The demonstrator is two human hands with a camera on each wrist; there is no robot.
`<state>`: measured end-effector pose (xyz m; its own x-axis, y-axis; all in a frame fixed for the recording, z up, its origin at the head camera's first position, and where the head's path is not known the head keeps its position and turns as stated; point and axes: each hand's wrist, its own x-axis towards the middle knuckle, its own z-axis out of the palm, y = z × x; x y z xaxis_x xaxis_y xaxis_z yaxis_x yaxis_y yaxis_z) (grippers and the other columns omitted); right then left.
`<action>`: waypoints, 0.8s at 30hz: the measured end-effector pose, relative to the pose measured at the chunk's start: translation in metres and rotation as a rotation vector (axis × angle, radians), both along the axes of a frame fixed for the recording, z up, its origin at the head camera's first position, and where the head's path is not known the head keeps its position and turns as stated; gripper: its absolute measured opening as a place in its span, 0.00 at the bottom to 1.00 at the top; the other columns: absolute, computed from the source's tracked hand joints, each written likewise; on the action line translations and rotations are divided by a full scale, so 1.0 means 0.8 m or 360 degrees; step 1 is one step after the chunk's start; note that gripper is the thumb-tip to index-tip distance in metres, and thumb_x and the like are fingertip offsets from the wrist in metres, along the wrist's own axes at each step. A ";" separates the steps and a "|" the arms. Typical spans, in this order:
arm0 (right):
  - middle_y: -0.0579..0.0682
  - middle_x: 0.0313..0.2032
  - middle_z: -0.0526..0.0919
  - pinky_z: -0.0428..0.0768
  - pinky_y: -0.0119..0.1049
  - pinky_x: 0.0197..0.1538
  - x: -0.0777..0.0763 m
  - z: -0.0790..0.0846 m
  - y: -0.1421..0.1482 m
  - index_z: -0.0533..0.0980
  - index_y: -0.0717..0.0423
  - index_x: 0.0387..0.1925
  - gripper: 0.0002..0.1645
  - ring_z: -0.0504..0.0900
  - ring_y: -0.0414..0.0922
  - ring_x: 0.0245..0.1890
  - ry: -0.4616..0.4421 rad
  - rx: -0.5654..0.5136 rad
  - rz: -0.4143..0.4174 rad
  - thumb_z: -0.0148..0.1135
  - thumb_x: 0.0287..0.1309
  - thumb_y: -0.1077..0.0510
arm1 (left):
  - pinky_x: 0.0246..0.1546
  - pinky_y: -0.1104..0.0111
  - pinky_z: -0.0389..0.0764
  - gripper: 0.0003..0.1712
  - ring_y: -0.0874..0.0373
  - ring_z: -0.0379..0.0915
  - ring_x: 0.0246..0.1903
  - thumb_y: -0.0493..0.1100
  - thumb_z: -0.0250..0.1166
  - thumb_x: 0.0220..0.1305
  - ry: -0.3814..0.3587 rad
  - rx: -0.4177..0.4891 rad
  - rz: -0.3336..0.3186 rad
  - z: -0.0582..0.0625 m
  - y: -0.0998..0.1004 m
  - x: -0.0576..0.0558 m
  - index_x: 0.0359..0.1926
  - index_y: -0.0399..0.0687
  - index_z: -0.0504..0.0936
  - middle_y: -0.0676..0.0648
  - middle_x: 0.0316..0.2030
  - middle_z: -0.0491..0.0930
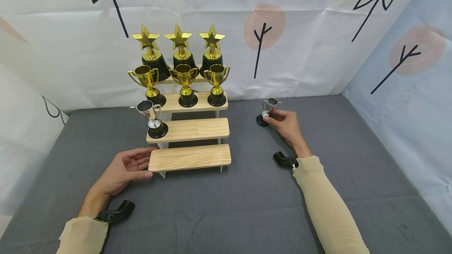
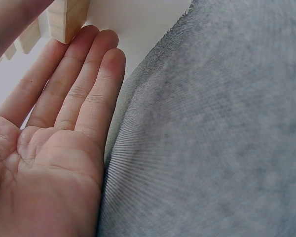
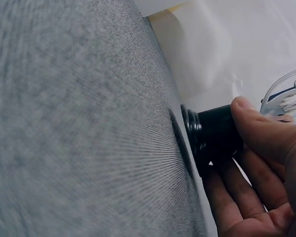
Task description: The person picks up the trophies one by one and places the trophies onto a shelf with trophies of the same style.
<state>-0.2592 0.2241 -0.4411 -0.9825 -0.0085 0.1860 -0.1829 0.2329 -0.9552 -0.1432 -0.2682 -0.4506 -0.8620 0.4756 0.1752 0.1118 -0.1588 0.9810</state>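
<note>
My right hand (image 1: 287, 125) pinches a small silver trophy cup (image 1: 271, 104) at the back right of the table. Its black base (image 3: 217, 131) is at the cloth in the right wrist view; whether it bears weight there I cannot tell. By the left end of the lowest wooden shelf (image 1: 190, 157) lies my left hand (image 1: 121, 169), palm turned up and fingers nearly straight. Those fingertips touch or nearly touch the shelf's end (image 2: 68, 22). Another silver trophy cup (image 1: 154, 118) stands at the left of the second shelf (image 1: 197, 128).
Three gold cups (image 1: 184, 77) stand on the third shelf (image 1: 203, 101), with three gold star trophies (image 1: 179, 38) on the top tier behind. Grey cloth (image 1: 240, 207) covers the table. A printed white backdrop (image 1: 307, 58) rises along its far edge.
</note>
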 end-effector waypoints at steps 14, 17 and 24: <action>0.66 0.48 0.85 0.85 0.27 0.49 0.011 0.030 -0.017 0.82 0.71 0.50 0.20 0.86 0.34 0.42 0.0022 0.0075 0.0103 0.74 0.57 0.66 | 0.59 0.66 0.80 0.38 0.57 0.78 0.58 0.14 0.64 0.53 0.0000 -0.0030 0.0028 -0.002 -0.001 0.000 0.67 0.20 0.66 0.48 0.59 0.80; 0.64 0.48 0.86 0.85 0.29 0.51 0.014 0.038 -0.020 0.83 0.70 0.50 0.20 0.86 0.36 0.44 0.0030 0.0080 0.0128 0.75 0.57 0.65 | 0.59 0.66 0.80 0.38 0.57 0.78 0.59 0.14 0.64 0.53 0.0003 -0.0022 0.0024 -0.003 -0.001 0.000 0.67 0.20 0.65 0.48 0.59 0.80; 0.63 0.46 0.87 0.86 0.31 0.50 0.024 0.062 -0.026 0.84 0.69 0.49 0.19 0.88 0.39 0.44 0.0104 0.0063 0.0195 0.76 0.55 0.65 | 0.59 0.66 0.80 0.38 0.57 0.78 0.58 0.14 0.65 0.53 0.0002 -0.0036 0.0030 -0.001 -0.001 0.001 0.66 0.19 0.65 0.48 0.59 0.80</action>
